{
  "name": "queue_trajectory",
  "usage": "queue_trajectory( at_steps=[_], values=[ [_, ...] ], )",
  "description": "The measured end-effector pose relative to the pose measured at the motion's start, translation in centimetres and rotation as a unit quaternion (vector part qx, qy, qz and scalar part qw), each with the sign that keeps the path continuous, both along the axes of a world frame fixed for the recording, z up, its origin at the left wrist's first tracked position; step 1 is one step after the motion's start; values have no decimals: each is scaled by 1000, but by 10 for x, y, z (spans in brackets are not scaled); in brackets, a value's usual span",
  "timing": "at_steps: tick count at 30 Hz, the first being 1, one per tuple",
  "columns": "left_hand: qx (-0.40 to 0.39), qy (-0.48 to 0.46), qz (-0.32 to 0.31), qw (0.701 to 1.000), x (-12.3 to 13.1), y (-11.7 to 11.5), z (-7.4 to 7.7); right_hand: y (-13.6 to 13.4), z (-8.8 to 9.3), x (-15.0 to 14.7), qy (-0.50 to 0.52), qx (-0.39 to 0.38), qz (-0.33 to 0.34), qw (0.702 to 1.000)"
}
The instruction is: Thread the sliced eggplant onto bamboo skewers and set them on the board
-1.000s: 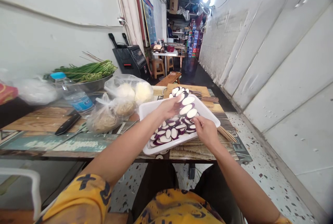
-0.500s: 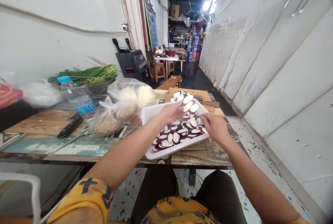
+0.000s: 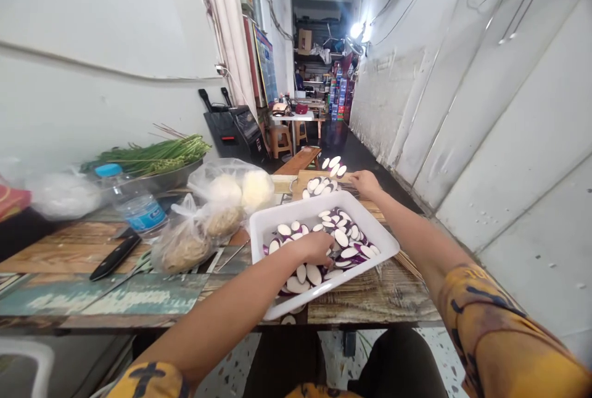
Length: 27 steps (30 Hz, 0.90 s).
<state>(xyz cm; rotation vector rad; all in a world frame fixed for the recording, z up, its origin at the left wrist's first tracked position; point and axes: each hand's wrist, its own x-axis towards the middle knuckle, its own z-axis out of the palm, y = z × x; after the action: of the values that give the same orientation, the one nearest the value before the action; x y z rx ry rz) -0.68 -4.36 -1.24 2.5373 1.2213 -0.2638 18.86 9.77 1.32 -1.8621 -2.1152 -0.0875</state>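
A white plastic tray (image 3: 272, 310) with many purple-edged white oval slices (image 3: 341, 237) stands at the front of the wooden table. My left hand (image 3: 318, 248) reaches into it, fingers bent down among the slices; what they hold, if anything, is hidden. Beyond the tray's far right rim, my right hand (image 3: 367, 184) pinches a thin skewer threaded with several slices (image 3: 335, 166), held over the wooden board (image 3: 303, 177). A pile of sliced skewers (image 3: 319, 187) lies on that board, behind the tray.
Left of the tray are bagged food (image 3: 185, 244), a plastic bag with pale round lumps (image 3: 254, 191), a water bottle (image 3: 141, 210) and a black-handled knife (image 3: 115, 257). Green stalks (image 3: 161, 154) fill a metal bowl behind them. Thin sticks (image 3: 411, 266) lie right of the tray.
My right hand has moved forward from the tray to the board with the loaded skewer. My left hand has gone down into the slices. The view has shifted slightly.
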Motion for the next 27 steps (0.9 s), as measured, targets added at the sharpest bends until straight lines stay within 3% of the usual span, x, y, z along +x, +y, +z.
queue_trajectory(
  at_steps=[6,12,17,23,27],
  values=[
    [-40,-76,5,996,-3,7,-1,14,-19,14,8,-59,-53,997],
    [-113,-242,93,959,-12,19,6,0,-17,23,-7,-64,-64,996],
    [-138,-352,218,900,-15,22,6,-50,-11,47,-19,1,-69,997],
    [-99,-424,239,868,-16,26,5,-133,-43,74,-31,-89,-50,994],
    [-115,-443,278,845,-18,32,0,-152,-60,66,-39,-120,-58,990]
  ],
)
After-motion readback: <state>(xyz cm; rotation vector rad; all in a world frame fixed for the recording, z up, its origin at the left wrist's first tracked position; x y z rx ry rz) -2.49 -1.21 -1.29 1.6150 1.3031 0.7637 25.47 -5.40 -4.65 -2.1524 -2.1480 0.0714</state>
